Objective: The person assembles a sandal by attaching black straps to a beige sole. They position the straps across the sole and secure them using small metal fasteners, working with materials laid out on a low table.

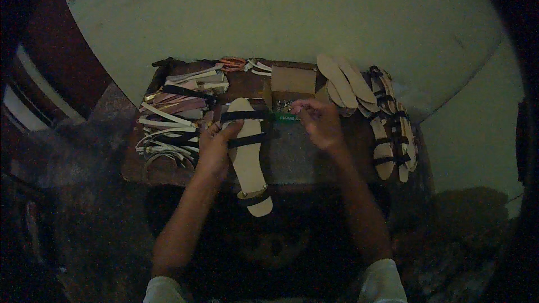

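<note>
A pale insole-shaped sandal [249,163] with black straps across it is gripped at its left side by my left hand [214,148], the thumb lying over the top. Its far end points away from me, and its strapped near end hangs past the table's front edge. My right hand [323,126] is over an open box with a green front [286,117], which holds small shiny metal pieces [284,105]. The thumb and fingers of that hand are pinched together. Whatever is between them is too small to make out.
Bundles of white, pinkish and black straps [185,98] cover the table's left side, with orange straps [233,64] behind. A brown cardboard box [293,80] stands at the back. Bare pale soles [342,81] lie to its right, and black-strapped sandals [400,134] line the right edge.
</note>
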Tool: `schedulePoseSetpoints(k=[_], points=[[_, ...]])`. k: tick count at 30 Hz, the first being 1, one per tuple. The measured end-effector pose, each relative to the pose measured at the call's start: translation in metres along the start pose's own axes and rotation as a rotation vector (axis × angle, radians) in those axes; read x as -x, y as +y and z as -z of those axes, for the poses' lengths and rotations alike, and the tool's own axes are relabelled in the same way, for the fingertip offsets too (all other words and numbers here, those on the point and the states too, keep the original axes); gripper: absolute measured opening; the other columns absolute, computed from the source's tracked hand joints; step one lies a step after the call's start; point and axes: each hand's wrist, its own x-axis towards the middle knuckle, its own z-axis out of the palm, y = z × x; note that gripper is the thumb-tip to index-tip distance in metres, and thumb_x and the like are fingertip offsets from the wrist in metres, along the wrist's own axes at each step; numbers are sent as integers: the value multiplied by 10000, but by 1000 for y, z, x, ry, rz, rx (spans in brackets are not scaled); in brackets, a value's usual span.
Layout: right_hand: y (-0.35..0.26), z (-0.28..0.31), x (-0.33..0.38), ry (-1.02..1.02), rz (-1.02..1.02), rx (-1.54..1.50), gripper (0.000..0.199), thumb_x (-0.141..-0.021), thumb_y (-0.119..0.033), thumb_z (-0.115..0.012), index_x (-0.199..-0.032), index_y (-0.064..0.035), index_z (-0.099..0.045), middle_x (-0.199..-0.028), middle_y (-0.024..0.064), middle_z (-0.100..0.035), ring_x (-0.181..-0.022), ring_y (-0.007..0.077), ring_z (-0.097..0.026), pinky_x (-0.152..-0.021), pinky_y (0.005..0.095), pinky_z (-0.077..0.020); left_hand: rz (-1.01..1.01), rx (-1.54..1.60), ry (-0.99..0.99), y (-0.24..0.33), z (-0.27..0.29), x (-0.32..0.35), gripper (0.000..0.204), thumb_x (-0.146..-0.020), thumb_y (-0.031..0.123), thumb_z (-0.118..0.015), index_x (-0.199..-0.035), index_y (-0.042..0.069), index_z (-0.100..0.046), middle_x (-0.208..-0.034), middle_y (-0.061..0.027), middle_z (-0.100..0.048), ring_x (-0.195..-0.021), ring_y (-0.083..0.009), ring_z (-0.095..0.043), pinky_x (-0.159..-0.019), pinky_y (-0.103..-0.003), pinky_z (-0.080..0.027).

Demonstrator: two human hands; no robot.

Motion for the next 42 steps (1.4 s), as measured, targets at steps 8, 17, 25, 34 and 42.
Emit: schedulePoseSetpoints(k=[8, 17, 25, 34, 42], points=[[9, -6, -55, -166, -61, 529, 113, -748, -155, -711, -785, -49, -728, -817, 149, -697, -737, 262, -674, -733, 364, -532, 106, -92, -35, -8, 2, -5, 202, -831, 95, -691, -1000, 15, -615, -913, -88, -681, -760, -181, -666, -673, -336, -557], [34, -23, -80, -279, -216, 815, 173, -727, -219, -726, -769, -51, -730, -838, 171, -698, -807, 304, -689, -755, 406, -535, 145, -95, -94, -10, 5, -3, 198, -822, 73, -699, -994, 1, -633, -905, -99, -689, -740, -183, -672, -666, -336, -560], [8, -23, -80, -312, -122, 993, 210, -770, -224, -679, -849, -33, -717, -890, 204, -686, -833, 343, -680, -783, 430, -534, 134, -113, -84, -9, 8, -5, 188, -816, 78, -708, -972, 4, -635, -888, -94, -689, -718, -169, -663, -631, -315, -546], [11, -13, -66, -169, -66, 666, 189, -792, -165, -629, -866, -7, -702, -883, 199, -683, -814, 331, -675, -763, 398, -529, 133, -135, -75, 0, 4, 3, 199, -803, 87, -718, -965, 10, -634, -865, -82, -684, -680, -165, -656, -586, -302, -536], [11, 4, -9, -44, -5, -92, 162, -890, -37, -580, -1039, 7, -627, -873, 99, -678, -808, 154, -661, -742, 299, -531, 152, -288, -49, -4, -4, 8, 207, -813, 79, -706, -987, -3, -631, -887, -90, -685, -724, -170, -668, -635, -309, -545]])
